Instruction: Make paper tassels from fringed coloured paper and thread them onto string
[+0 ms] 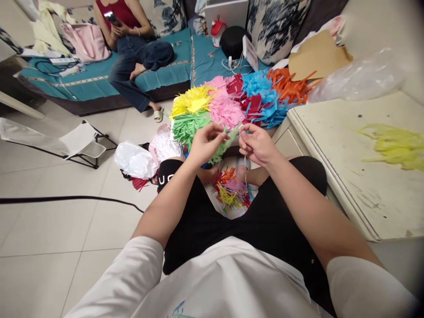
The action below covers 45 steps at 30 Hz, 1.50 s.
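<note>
Between my hands, above my lap, is a light-green fringed paper tassel [218,152]. My left hand [208,143] pinches it with thumb and fingers, and its strips hang below. My right hand [256,143] is closed at the tassel's narrow upper end, with a thin white string [245,172] hanging from the fingers. Exactly how string and tassel meet is too small to tell. Just beyond are heaps of fringed paper: green [188,126], yellow [194,100], pink [227,108], blue [256,86] and orange [288,86].
Mixed paper tassels [232,190] lie between my feet. To the right stands a cream cabinet [331,145] bearing yellow fringe [394,143]. White plastic bags [135,159] and a folding chair [82,139] are at left. A person [132,53] sits on the teal sofa [179,75], holding a phone.
</note>
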### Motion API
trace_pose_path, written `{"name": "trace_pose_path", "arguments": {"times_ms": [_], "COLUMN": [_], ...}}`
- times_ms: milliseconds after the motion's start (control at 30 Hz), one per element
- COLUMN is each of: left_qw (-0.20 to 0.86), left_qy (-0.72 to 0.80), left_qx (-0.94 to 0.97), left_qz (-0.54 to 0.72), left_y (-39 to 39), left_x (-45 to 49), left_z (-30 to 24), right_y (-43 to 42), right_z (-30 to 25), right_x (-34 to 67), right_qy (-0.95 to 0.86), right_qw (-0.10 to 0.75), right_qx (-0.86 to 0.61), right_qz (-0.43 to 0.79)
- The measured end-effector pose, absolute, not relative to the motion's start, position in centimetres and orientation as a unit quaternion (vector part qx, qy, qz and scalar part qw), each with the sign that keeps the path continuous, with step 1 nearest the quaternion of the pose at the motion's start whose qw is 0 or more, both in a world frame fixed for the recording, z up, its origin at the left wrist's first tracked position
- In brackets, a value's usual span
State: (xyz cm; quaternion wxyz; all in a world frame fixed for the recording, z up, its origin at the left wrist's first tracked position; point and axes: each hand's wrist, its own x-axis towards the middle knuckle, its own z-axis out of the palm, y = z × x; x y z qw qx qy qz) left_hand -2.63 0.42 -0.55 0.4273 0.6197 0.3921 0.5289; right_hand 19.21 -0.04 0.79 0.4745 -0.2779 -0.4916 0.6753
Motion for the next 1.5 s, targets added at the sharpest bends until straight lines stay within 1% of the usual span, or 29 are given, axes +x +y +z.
{"name": "trace_pose_path", "arguments": {"times_ms": [100, 233, 333, 533, 867, 967, 1100, 1200, 1367, 1500], "left_qw": [0.48, 0.497, 0.488, 0.507, 0.507, 0.485, 0.421, 0.375, 0.329, 0.291], "left_qy": [0.38, 0.382, 0.401, 0.418, 0.427, 0.43, 0.452, 0.458, 0.444, 0.466], "left_qx": [0.617, 0.614, 0.616, 0.593, 0.595, 0.612, 0.643, 0.672, 0.695, 0.691], "left_qz": [0.494, 0.479, 0.47, 0.466, 0.455, 0.453, 0.452, 0.444, 0.461, 0.469], "left_y": [-1.0, -1.4, -1.3, -1.3, -1.0, -1.0, -1.1, -1.3, -1.7, -1.7], "left_x": [-0.6, 0.0, -0.2, -0.1, -0.2, -0.3, -0.3, -0.2, -0.1, 0.0], "left_z": [-0.7, -0.6, -0.4, -0.1, -0.5, -0.7, -0.9, -0.9, -0.9, -1.0], "right_y": [0.1, 0.3, 0.4, 0.5, 0.3, 0.4, 0.3, 0.2, 0.3, 0.3], "right_z": [0.0, -0.6, -0.8, -0.8, -0.8, -0.8, -0.9, -1.1, -1.4, -1.4], "right_x": [18.8, 18.9, 18.9, 18.8, 18.7, 18.7, 18.6, 18.4, 18.2, 18.4], "right_qy": [-0.524, -0.564, -0.574, -0.569, -0.559, -0.567, -0.567, -0.565, -0.564, -0.557], "right_qw": [0.511, 0.493, 0.477, 0.472, 0.457, 0.456, 0.451, 0.461, 0.473, 0.483], "right_qx": [-0.309, -0.357, -0.364, -0.369, -0.4, -0.397, -0.396, -0.403, -0.381, -0.367], "right_qz": [0.608, 0.559, 0.557, 0.563, 0.564, 0.56, 0.563, 0.553, 0.56, 0.567]}}
